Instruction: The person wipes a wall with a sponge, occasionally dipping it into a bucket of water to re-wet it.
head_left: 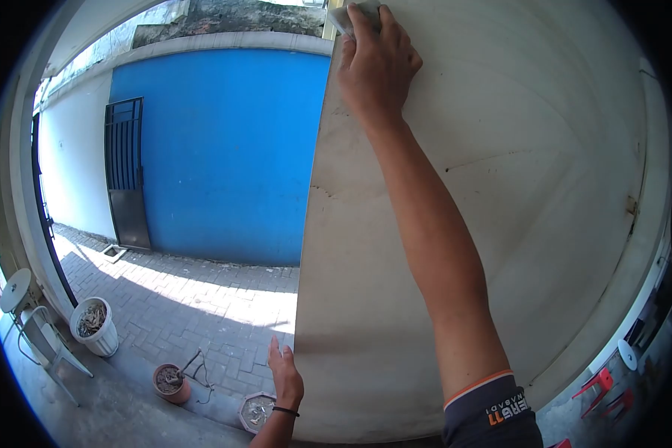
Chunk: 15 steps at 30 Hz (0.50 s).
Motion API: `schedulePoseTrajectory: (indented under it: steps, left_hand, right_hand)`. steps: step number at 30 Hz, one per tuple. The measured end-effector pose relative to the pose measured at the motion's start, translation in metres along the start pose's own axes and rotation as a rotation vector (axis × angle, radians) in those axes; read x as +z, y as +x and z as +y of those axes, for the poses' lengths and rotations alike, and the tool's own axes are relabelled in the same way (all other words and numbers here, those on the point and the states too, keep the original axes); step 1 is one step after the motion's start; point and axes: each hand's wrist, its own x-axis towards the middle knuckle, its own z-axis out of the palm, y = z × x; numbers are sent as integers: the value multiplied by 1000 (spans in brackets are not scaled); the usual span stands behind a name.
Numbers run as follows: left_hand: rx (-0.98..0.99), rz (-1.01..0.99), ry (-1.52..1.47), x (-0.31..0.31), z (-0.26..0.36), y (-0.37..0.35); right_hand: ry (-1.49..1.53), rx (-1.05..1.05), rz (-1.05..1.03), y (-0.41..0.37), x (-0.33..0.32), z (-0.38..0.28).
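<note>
A large pale upright panel (515, 224), like a door or board, fills the right half of the view. My right hand (377, 63) reaches up to its top left corner and presses a small grey pad, perhaps sandpaper or a cloth (349, 15), flat against the surface. My left hand (284, 377) is low down, fingers straight, resting against the panel's left edge. It holds nothing. A black band sits on that wrist.
Beyond the panel's edge lies a brick-paved yard with a blue wall (224, 149) and a dark metal gate (127, 175). A white basket (95, 327), a clay pot (172, 382), an octagonal pot (256, 411) and a white chair (30, 321) stand lower left. Red stools (597, 384) stand lower right.
</note>
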Motion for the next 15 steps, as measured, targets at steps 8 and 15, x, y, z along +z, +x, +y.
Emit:
schedulePoseTrajectory:
  steps: [8,15]
  left_hand:
    - [97,-1,-100,20,8,23]
    - [30,-55,-648,61,-15,43]
  right_hand:
    - [-78,90,19,0,-79,105]
    - [-350,605,71,-56,-191,303]
